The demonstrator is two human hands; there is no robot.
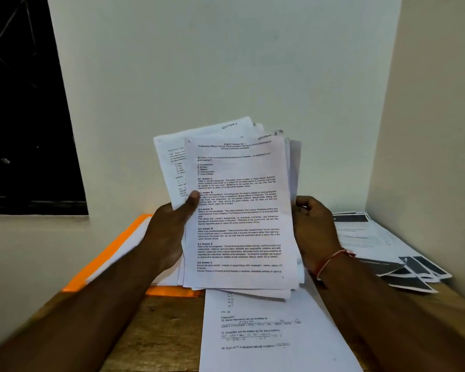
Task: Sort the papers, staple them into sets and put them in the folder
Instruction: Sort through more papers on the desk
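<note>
Stack of printed papers (239, 210): held upright above the table (156, 331), sheets fanned unevenly. Left hand (169, 232): grips the stack's left edge, thumb across the front page. Right hand (313, 229): fingers curled around the right edge; red thread at the wrist. Orange folder (113, 253): flat on the table, left. Loose sheet (266, 331): below the stack. Further printed sheets (381, 248): right.

Paper stack (239, 210) held up over the counter (159, 331), between left hand (169, 232) and right hand (314, 229).
On the counter: folder (118, 245) behind and to the left, single printed sheet (266, 331) below the stack and nearer, fanned-out papers (381, 248) to the right near the side wall.
</note>
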